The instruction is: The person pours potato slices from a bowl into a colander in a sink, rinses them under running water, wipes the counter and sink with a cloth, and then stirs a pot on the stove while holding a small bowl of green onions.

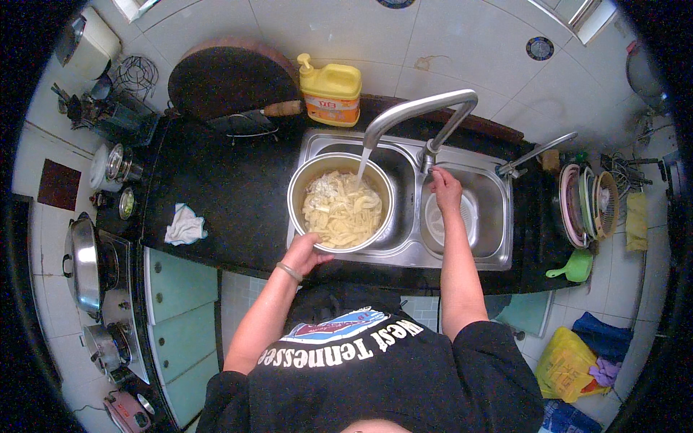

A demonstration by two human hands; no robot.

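My left hand (307, 254) grips the near-left rim of a round metal pot (392, 203), which sits over the left basin of a steel double sink (403, 238). Pale sliced strips of food (341, 211) fill much of the pot, with a whitish powdery or foamy patch at the upper left. Water runs into it from the curved faucet (422, 108). At the faucet's base, my right hand (446, 187) has its fingers at the handle, which they mostly hide. Beneath my right forearm, a pale perforated strainer (436, 216) lies in the right basin.
Behind the pot stand a yellow detergent jug (331, 94), a round cutting board (233, 81) and a cleaver (243, 116) in a rack. A white cloth (185, 224) lies on the black counter at left. Stacked colanders (587, 203) and a green scoop (575, 267) are at right.
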